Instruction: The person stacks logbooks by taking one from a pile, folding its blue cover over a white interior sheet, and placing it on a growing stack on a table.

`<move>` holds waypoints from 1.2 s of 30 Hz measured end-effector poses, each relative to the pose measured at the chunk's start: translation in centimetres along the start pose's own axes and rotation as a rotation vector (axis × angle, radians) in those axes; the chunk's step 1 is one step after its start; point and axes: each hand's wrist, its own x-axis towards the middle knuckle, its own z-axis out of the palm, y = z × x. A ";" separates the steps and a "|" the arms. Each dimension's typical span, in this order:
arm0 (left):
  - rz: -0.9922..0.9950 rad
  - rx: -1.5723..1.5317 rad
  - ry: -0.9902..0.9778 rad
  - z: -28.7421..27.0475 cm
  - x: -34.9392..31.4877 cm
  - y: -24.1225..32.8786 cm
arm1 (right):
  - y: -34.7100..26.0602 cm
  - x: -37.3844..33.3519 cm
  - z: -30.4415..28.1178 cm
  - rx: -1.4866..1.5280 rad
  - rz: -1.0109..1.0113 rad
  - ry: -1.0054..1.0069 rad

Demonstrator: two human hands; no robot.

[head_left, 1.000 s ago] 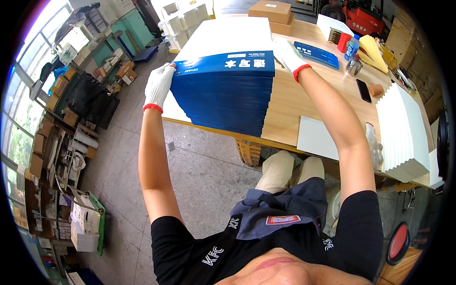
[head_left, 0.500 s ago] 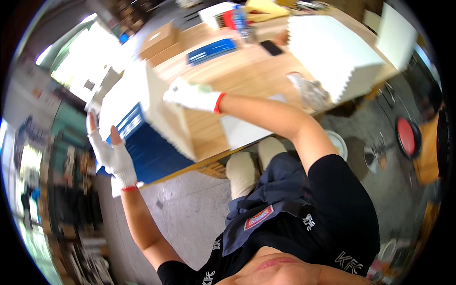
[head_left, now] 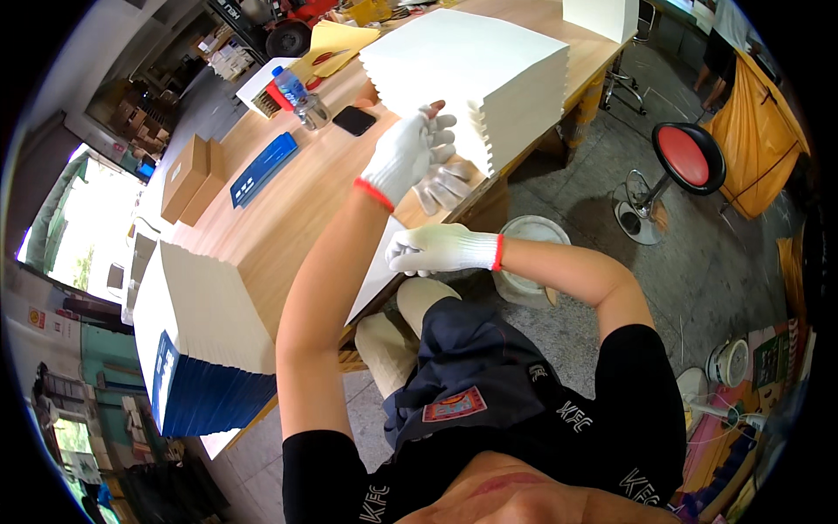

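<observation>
Both my hands wear white knit gloves with red cuffs; a bare fingertip pokes out of the left one. My left hand [head_left: 408, 153] is raised over the table, fingers apart, beside the near corner of a tall stack of white sheets [head_left: 471, 57] with jagged edges. I cannot tell whether it touches the stack. Just below it lies a loose greyish-white glove [head_left: 443, 187]. At the table's front edge my right hand [head_left: 441, 249] has its fingers curled in above a white sheet [head_left: 371, 279]; the inside of that hand is hidden.
A stack of blue-and-white sheets [head_left: 218, 310] stands at the table's left end. Farther back are brown boxes [head_left: 194, 179], blue printed pieces [head_left: 264, 170], a phone [head_left: 354, 120] and a bottle [head_left: 290, 86]. On the floor are a white bucket [head_left: 534, 262] and a red-seated stool [head_left: 685, 157].
My left hand has left the blue stack and moved right to the white stack. My right hand has come back toward the table's front edge. The view has swung right.
</observation>
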 end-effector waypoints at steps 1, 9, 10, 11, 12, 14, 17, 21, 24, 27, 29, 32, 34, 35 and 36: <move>-0.041 -0.094 0.024 1.0 1.4 0.4 | 0.6 -0.7 -0.4 0.024 0.021 0.005; -0.215 -0.423 -0.037 1.8 6.1 1.5 | 5.2 -3.8 -2.5 0.208 0.094 0.048; -0.192 -0.384 0.076 2.1 6.2 1.3 | 5.4 -4.0 -2.5 0.227 0.083 0.053; -0.177 -0.382 0.099 2.5 5.9 1.4 | 5.6 -4.0 -2.6 0.243 0.076 0.058; -0.202 -0.406 0.065 2.4 5.8 1.7 | 5.7 -4.1 -2.6 0.256 0.069 0.062; -0.255 -0.458 0.006 1.8 6.1 2.2 | 6.0 -4.3 -2.9 0.291 0.050 0.060; -0.354 -0.596 -0.033 1.3 6.9 3.0 | 6.5 -4.7 -3.1 0.326 0.057 0.071; -0.356 -0.663 0.092 1.8 7.3 4.4 | 6.8 -5.4 -3.3 0.354 0.081 0.071; -0.184 -0.450 0.266 2.8 8.2 4.6 | 7.3 -5.5 -3.2 0.341 0.077 0.072; -0.242 -0.892 0.221 3.1 9.7 5.4 | 7.3 -5.7 -3.3 0.338 0.076 0.078; -0.215 -0.703 0.232 3.7 10.2 5.0 | 7.6 -5.9 -3.4 0.353 0.060 0.090; -0.182 -0.356 0.225 5.5 10.8 3.7 | 8.3 -6.1 -3.3 0.385 0.041 0.101; -0.038 -0.328 0.344 5.1 12.4 3.2 | 7.6 -5.7 -3.0 0.391 0.023 0.086; 0.025 -0.317 0.392 5.7 12.9 2.9 | 7.6 -5.9 -3.1 0.390 0.031 0.090; 0.039 -0.313 0.412 5.8 13.1 3.0 | 7.6 -6.0 -3.1 0.389 0.038 0.093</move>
